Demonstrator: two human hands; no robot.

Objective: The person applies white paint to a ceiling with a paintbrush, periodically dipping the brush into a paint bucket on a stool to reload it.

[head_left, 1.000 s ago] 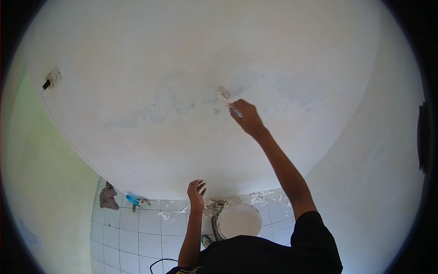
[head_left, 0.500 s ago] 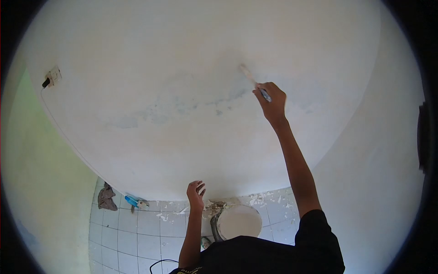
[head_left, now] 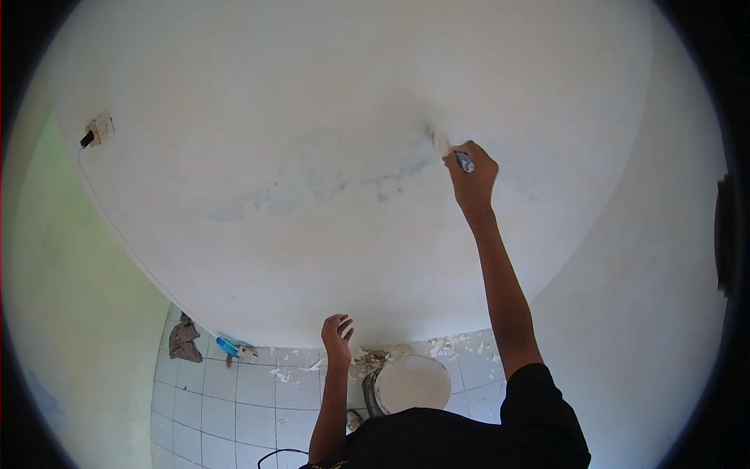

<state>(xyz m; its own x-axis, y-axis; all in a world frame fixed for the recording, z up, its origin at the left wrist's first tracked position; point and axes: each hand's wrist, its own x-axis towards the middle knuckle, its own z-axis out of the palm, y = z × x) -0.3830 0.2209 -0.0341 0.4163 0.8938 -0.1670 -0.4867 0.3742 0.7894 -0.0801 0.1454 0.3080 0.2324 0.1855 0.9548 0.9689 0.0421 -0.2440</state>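
My right hand (head_left: 473, 173) is closed around the handle of a paintbrush (head_left: 440, 141), its pale bristle end pointing up and left toward the white wall (head_left: 273, 94). The bristles look to be on or very near the wall, just above a band of bluish-grey patches (head_left: 383, 181). Lower down, my left hand (head_left: 337, 338) hangs in front of the wall's foot, fingers loosely curled and apart, holding nothing. Just right of it on the floor stands a round container of off-white paint (head_left: 412, 383), its lower edge hidden by my black shirt.
Pale flakes (head_left: 285, 377) litter the tiled floor (head_left: 211, 406) along the wall. A crumpled brown cloth (head_left: 185, 340) and a blue object (head_left: 227, 346) lie at the left corner. A socket with a black plug (head_left: 87, 139) and cord is on the wall at left.
My right hand and the paintbrush have shifted slightly right, and the bristle end has come down and right. My left hand stays about where it was.
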